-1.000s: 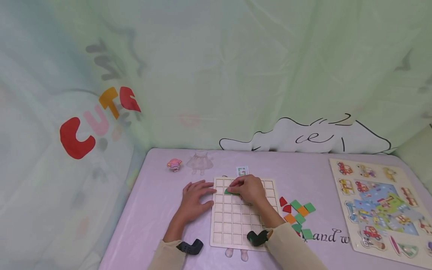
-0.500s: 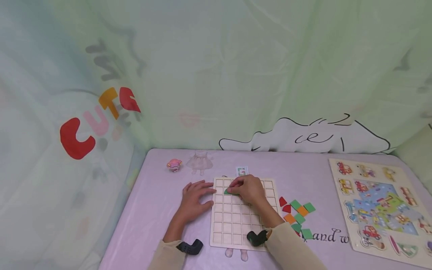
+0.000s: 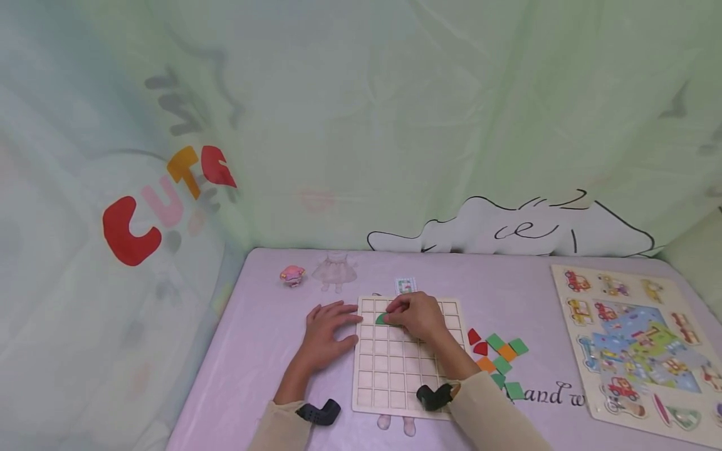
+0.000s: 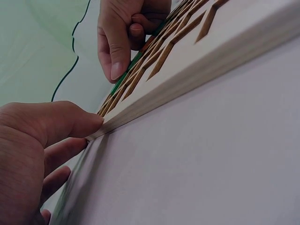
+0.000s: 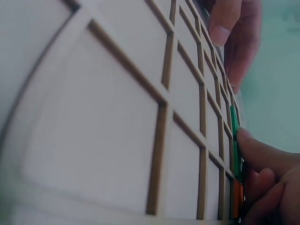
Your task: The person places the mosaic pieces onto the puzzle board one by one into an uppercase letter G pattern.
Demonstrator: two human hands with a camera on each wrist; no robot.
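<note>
1. since the earlier frame, the right sleeve [image 3: 491, 410] has edged slightly rightward; the left hand [image 3: 327, 332] looks unmoved to me.
2. at lower center of my head view, the right hand [image 3: 420, 316] has its thumb on a green piece [image 3: 381, 319], over the upper left part of the gridded board [image 3: 381, 379]. other fingers are curled; pinching or merely pressing, i cannot tell.
3. the left hand, fingers spread, touches the board's left edge, apart from the right.
4. lower right, i see loose red pieces [image 3: 474, 337], orange tiles [image 3: 507, 352] and a picture puzzle [image 3: 592, 389].
</note>
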